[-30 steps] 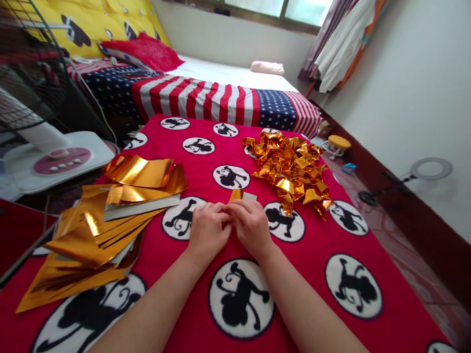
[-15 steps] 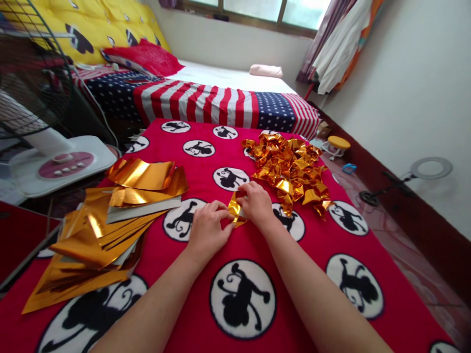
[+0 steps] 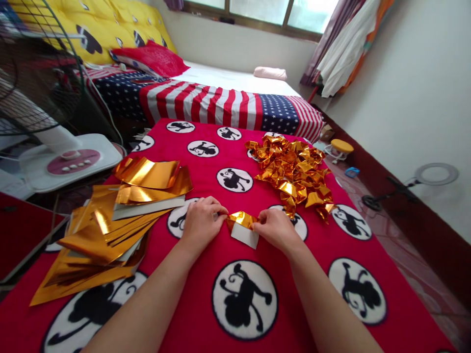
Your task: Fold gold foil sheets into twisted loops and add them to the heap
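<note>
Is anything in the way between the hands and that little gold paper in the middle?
No, nothing visible is. The left hand holds one end of the gold paper and the right hand holds the other. The sheets lie off to the left, the shiny pile beyond the right hand.

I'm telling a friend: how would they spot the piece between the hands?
On the red cloth, look between the left hand and right hand. The small gold piece there has a pale flap; unlike the stacked sheets or the crumpled heap, it is held.
</note>
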The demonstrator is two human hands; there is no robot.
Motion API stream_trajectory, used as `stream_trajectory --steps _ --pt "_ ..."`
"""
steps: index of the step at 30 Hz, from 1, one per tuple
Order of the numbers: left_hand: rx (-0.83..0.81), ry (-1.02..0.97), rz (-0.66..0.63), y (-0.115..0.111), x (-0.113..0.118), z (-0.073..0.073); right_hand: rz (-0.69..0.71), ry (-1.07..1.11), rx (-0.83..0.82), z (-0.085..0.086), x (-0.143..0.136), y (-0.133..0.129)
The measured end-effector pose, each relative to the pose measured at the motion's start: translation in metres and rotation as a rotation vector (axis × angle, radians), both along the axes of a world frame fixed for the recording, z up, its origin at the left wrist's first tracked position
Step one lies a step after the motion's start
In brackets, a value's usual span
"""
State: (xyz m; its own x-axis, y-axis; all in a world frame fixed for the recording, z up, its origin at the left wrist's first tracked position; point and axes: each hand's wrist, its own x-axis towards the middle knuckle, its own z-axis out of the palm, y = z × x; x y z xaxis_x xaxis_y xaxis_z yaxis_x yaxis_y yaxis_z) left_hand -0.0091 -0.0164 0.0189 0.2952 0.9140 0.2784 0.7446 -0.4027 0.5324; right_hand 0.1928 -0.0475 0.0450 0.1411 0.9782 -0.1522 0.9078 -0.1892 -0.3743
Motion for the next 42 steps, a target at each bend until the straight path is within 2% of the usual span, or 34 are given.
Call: stream_trajectory --steps 5,10,13,17,23,25,28,30,32,36,39,42 --pt "-0.035 -0.082 -0.166 0.003 0.000 -0.005 0.013 -0.007 -0.016 -0.002 -0.004 -0.014" --pt "-0.036 -0.086 -0.121 -0.002 0.004 -0.004 0.017 0.005 -0.039 -0.001 -0.004 -0.013" --pt "-0.036 -0.090 -0.093 -0.006 0.008 -0.004 -0.008 0.052 0.047 -0.007 -0.003 -0.015" --pt "-0.020 -0.126 -0.106 -0.008 0.012 -0.006 -0.050 0.287 0.199 -0.021 -0.002 -0.018" --pt "0.053 -0.139 -0.119 0.003 0.007 -0.009 -0.237 0.871 0.006 -0.024 -0.028 -0.018" --pt "0.030 -0.152 -0.124 0.007 0.004 -0.010 -0.254 0.974 -0.014 -0.022 -0.039 -0.017" --pt "-0.032 -0.179 -0.128 0.010 -0.001 -0.011 -0.227 1.015 -0.053 -0.022 -0.047 -0.016" --pt "-0.059 -0.195 -0.136 0.010 -0.002 -0.010 -0.189 0.964 -0.096 -0.022 -0.044 -0.017" --pt "-0.072 -0.207 -0.153 0.010 -0.003 -0.009 -0.134 0.776 -0.060 -0.021 -0.039 -0.019" --pt "-0.061 -0.214 -0.183 0.009 -0.004 -0.009 -0.010 0.212 0.296 -0.018 -0.032 -0.019" --pt "-0.052 -0.216 -0.197 0.009 -0.006 -0.011 0.163 0.111 0.420 -0.019 -0.036 -0.015" --pt "-0.076 -0.225 -0.204 0.010 -0.008 -0.011 0.295 0.069 0.373 -0.021 -0.043 -0.010"
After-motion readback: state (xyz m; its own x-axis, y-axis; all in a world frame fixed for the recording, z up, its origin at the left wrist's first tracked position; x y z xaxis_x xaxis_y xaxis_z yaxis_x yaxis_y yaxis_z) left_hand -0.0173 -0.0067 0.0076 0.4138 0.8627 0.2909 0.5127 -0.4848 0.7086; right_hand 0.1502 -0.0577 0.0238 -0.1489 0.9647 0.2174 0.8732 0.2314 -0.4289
